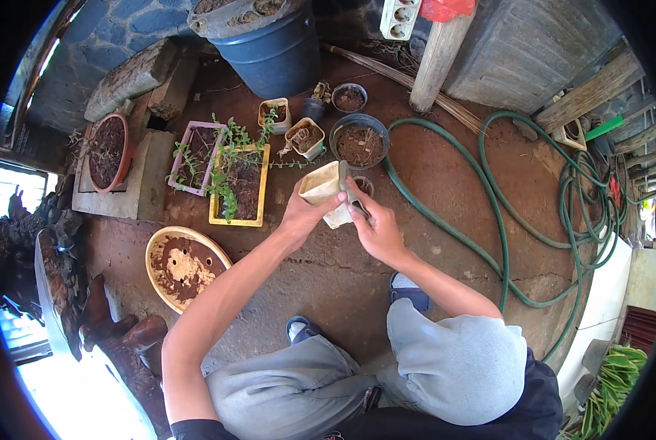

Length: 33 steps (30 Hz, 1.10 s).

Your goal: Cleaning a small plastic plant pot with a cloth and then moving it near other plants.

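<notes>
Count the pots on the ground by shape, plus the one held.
Round pots: 5 (terracotta bowl, large dark bucket pot, black soil-filled pot, small dark pot, cream oval dish)
Rectangular planters: 2 (pink, yellow)
Small cream square pots: 3 (two grounded, one in left hand)
Total: 10

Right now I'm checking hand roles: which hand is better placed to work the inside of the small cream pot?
The right hand: it already holds a grey tool at the cream pot's rim. The left hand is busy gripping the pot, tilted, from below.
</notes>
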Tool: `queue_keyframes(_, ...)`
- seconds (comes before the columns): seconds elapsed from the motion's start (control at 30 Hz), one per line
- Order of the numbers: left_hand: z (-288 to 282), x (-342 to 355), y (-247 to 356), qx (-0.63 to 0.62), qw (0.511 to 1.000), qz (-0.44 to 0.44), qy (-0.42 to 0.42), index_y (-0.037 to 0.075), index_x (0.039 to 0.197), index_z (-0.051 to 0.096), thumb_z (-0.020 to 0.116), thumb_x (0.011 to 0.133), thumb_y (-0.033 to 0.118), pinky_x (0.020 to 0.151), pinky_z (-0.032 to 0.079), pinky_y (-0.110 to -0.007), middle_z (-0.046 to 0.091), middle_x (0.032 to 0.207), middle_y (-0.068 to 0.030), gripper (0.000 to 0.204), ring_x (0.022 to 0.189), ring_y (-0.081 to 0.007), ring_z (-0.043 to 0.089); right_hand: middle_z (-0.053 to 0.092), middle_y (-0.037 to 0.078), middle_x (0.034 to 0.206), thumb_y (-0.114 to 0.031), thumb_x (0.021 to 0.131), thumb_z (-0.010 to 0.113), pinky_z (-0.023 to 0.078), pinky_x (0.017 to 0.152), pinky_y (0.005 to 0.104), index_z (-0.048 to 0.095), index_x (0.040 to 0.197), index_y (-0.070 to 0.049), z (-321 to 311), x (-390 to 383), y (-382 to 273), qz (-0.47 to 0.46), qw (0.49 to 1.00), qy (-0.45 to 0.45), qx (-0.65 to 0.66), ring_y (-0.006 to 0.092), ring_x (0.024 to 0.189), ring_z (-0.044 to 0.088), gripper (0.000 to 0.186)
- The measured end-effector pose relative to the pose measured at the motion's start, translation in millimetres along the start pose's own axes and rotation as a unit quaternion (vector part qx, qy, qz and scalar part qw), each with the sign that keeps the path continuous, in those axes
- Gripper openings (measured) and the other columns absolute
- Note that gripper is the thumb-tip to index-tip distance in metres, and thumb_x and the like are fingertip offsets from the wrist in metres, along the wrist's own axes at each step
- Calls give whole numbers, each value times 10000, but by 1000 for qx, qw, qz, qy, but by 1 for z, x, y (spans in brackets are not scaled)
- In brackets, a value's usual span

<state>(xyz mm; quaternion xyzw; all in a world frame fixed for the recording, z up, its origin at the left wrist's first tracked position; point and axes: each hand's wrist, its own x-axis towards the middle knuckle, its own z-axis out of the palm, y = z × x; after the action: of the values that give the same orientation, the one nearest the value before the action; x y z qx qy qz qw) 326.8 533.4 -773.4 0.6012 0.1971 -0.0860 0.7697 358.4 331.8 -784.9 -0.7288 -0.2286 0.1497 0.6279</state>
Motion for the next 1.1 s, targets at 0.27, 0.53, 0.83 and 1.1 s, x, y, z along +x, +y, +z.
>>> queue_keyframes(0.27,-1,-6,3,23,998,19,52,-52,1528,485,952,873,277,1112,546,-388,669,1421,-150,869,1305,-220,657,694,200,1462,-100,1108,591,505,1091,350,571,1557,-31,3,-1,-2,83,995,45,44,195,1290,669,456)
queue_keyframes(0.53,-16,-5,6,17,999,20,-44,-47,1545,488,897,933,286,1153,514,-408,656,1453,-155,808,1343,-228,630,776,96,1243,-133,1129,587,536,994,325,667,1415,9,-9,17,30,109,984,60,125,131,1115,689,330)
queue_keyframes(0.83,-17,-8,17,-170,982,-45,-72,-40,1564,350,802,1019,321,1105,554,-441,574,1479,-166,795,1345,-254,617,742,62,1294,-166,1141,589,541,985,314,661,1418,-1,-9,15,11,195,954,66,220,123,1123,666,331)
queue_keyframes(1.1,-14,0,-5,-117,992,-43,11,-38,1521,429,812,1013,291,1084,569,-409,618,1408,-163,716,1281,-246,653,775,77,1198,-189,1135,585,520,960,324,682,1387,-21,-21,23,30,74,992,87,54,129,1043,661,318)
